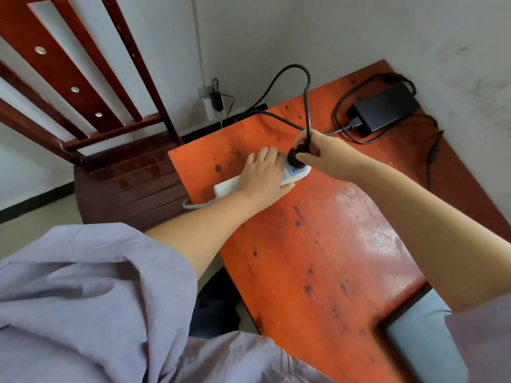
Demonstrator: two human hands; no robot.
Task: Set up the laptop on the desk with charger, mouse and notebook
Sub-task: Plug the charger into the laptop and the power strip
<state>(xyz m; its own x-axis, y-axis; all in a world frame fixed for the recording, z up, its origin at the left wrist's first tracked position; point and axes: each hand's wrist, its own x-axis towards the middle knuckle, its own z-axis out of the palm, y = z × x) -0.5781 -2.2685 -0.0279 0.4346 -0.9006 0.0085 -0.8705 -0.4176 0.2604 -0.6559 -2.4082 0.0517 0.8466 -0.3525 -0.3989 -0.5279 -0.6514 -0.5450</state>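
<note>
A white power strip [224, 186] lies near the left edge of the orange-red desk [326, 244]. My left hand [262, 175] presses down on the strip, covering its middle. My right hand [318, 153] grips the charger's black plug [293, 156], which sits on a socket at the strip's far end. The plug's black cable [305, 87] loops up and back. The black charger brick [384, 107] rests at the desk's far corner, with cables coiled around it. No laptop, mouse or notebook is in view.
A dark wooden chair [130, 175] stands left of the desk, beside a red-brown slatted frame [69, 78]. A wall socket [214, 102] with a small adapter is low on the back wall. A grey-blue surface [423, 341] shows at the bottom right.
</note>
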